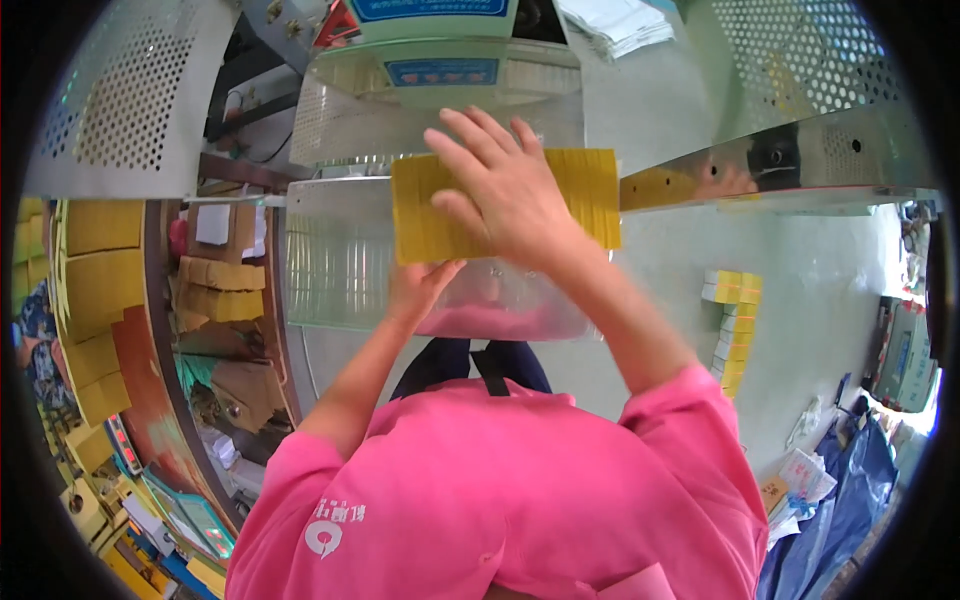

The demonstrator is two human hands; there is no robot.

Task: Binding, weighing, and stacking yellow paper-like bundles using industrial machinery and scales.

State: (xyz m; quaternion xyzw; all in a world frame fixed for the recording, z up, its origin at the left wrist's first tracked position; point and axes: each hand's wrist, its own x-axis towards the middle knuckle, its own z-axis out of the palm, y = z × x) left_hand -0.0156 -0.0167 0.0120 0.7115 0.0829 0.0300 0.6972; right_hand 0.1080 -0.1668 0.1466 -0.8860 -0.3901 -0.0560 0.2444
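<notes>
Above, on the machine: one blue rectangular label (441,71) on its pale green front, a larger blue-bordered sign (430,9) over that, and a red triangular warning sticker (338,24) to the left. Far left, stacks of flat yellow packages (98,262); beside them, brown cardboard pieces (222,290) piled on a shelf. On the right, lying on the pale table (830,300), one column of small yellow-and-white boxes (733,325) (number hard to count, roughly eight). One stack of yellow sheets (505,205), ribbed along its edges, held upright at centre over a clear plastic tray (345,260). Right hand (505,185) spread flat across the stack's front, fingers apart and pointing up-left, pressing on it. Left hand (420,285) beneath, cupped under the stack's lower edge, fingers mostly hidden; how tightly closed cannot be told. Two hands, both on the same stack.
</notes>
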